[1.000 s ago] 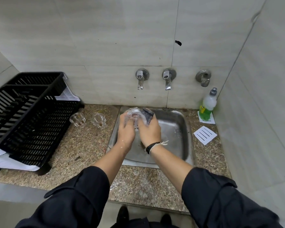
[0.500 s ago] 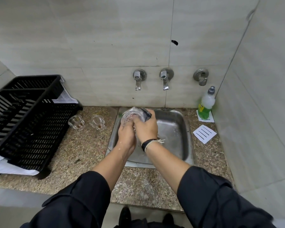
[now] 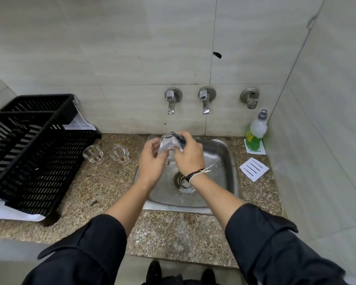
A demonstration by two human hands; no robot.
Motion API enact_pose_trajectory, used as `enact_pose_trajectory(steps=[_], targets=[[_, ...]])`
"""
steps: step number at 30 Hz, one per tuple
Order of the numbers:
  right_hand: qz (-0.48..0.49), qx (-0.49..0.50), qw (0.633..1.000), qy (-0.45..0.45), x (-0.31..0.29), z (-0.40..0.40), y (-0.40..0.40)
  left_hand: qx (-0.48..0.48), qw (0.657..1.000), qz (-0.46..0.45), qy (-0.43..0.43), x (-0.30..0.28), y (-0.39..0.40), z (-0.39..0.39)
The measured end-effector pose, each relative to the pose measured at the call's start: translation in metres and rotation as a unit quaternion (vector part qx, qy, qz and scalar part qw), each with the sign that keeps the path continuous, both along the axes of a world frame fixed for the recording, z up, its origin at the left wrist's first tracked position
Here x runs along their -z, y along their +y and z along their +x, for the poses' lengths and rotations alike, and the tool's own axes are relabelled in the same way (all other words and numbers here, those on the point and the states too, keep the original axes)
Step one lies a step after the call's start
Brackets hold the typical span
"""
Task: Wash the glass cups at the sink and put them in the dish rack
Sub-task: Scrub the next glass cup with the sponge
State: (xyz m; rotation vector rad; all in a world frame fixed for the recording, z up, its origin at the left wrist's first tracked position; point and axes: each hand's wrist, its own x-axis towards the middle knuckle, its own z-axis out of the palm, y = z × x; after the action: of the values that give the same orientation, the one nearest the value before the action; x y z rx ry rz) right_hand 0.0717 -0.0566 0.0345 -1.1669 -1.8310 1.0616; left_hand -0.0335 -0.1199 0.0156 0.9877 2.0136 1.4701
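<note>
Held above the back left part of the sink (image 3: 224, 153): a glass cup (image 3: 168, 146), gripped from the left by the left hand (image 3: 152, 161) with fingers curled round it, and from the right by the right hand (image 3: 190, 156), fingers bent and pressing a dark scrubber (image 3: 179, 138) against it. Compared with a second ago, both hands a little farther apart, with more of the cup bared between them, the left fingers less tightly wrapped. Left of the sink, unmoved: two more glass cups (image 3: 93, 154) (image 3: 120, 154) on the counter (image 3: 103, 182), and beyond them the black dish rack (image 3: 29, 151).
</note>
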Motion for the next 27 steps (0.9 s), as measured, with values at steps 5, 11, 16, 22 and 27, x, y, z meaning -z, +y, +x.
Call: enact_pose_trajectory(steps=[5, 11, 16, 22, 27], targets=[[0.142, -0.079, 0.982, -0.098, -0.009, 0.006, 0.006, 0.104, 0.972, -0.041, 0.208, -0.022, 0.000, -0.011], [0.067, -0.010, 0.989, 0.128, -0.011, 0.017, -0.003, -0.075, 0.996, -0.013, -0.056, -0.002, 0.010, -0.009], [-0.081, 0.081, 0.980, 0.163, 0.003, 0.011, -0.011, -0.180, 0.924, 0.043, -0.334, 0.001, 0.020, -0.005], [-0.191, 0.048, 0.972, 0.131, -0.001, -0.024, -0.012, -0.106, 0.935, 0.040, -0.336, 0.003, 0.020, 0.027], [-0.189, 0.009, 0.977, 0.100, 0.005, -0.018, -0.027, -0.160, 0.928, 0.052, -0.332, -0.008, 0.017, 0.024]])
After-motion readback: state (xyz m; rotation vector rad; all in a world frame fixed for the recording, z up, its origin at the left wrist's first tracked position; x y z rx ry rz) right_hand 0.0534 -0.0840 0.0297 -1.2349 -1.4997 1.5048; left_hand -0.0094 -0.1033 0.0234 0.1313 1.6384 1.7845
